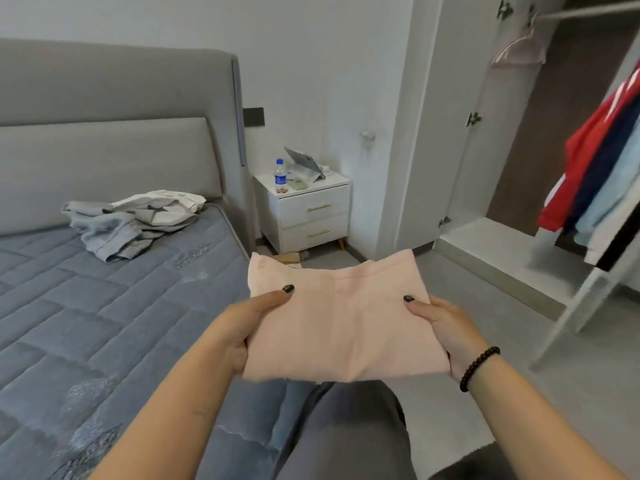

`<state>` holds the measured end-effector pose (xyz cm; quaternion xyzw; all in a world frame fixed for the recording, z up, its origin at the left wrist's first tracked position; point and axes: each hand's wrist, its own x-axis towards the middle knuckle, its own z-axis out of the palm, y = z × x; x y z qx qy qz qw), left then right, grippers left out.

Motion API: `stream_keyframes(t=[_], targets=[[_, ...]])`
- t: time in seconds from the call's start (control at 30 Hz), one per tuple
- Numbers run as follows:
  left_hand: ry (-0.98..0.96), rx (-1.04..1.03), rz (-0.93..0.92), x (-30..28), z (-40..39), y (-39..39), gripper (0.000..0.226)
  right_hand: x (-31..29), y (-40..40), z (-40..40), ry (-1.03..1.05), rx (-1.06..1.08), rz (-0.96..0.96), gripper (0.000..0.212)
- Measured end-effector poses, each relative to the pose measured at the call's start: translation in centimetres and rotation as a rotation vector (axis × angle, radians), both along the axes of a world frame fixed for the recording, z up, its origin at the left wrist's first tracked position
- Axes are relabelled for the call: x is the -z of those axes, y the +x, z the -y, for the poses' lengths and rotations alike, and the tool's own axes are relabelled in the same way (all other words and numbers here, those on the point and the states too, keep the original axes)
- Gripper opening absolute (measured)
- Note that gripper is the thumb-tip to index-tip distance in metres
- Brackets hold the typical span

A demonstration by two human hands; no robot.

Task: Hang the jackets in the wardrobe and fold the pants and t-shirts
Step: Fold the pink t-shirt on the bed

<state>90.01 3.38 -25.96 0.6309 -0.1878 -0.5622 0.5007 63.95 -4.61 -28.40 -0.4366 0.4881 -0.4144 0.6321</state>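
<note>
Between the bed (pixel 104 323) and the open wardrobe (pixel 460 133), we are holding a folded pink garment (pixel 343 323) with left hand (pixel 239 337) and right hand (pixel 446 334) fingers pinching its edges, while jackets (pixel 595 168) are hanging already and a crumpled pile (pixel 131 220) is waiting.

Near mattress (pixel 86 323) surface is bare and flat, free to set things down; far left corner taken by a heap of grey and white clothes (pixel 135 223). Right of the bed, floor (pixel 519 358) lies open up to the wardrobe (pixel 485 244). Its rail is crowded at right by hung garments (pixel 595 168); left stretch has only a pink hanger (pixel 519 50). Nightstand (pixel 311 209) top is cluttered.
</note>
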Motion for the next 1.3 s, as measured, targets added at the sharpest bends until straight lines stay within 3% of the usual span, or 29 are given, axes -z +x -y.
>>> stream_keyframes(t=[0.1, 0.3, 0.53, 0.87, 1.07, 1.3], targets=[[0.010, 0.062, -0.002, -0.9, 1.7, -3.8, 0.053, -0.8, -4.1, 0.3, -0.024, 0.075, 0.022, 0.014], [-0.124, 0.027, 0.187, -1.8, 5.9, -10.3, 0.016, -0.5, -9.6, 1.5, -0.032, 0.180, 0.109, 0.012], [-0.265, 0.147, 0.461, -1.6, 14.8, -17.8, 0.021, -0.2, -16.0, 7.6, -0.015, 0.316, 0.059, 0.009], [-0.314, 0.251, 0.498, -3.0, 35.9, -24.7, 0.022, -1.9, -21.9, 25.8, -0.041, 0.481, -0.096, 0.012], [-0.281, 0.300, 0.468, -8.4, 43.3, -24.7, 0.020, -8.2, -22.0, 32.6, 0.016, 0.480, -0.190, 0.015], [-0.299, 0.329, 0.411, -21.9, 50.1, -22.7, 0.019, -23.3, -20.7, 38.3, 0.031, 0.464, -0.298, 0.009]])
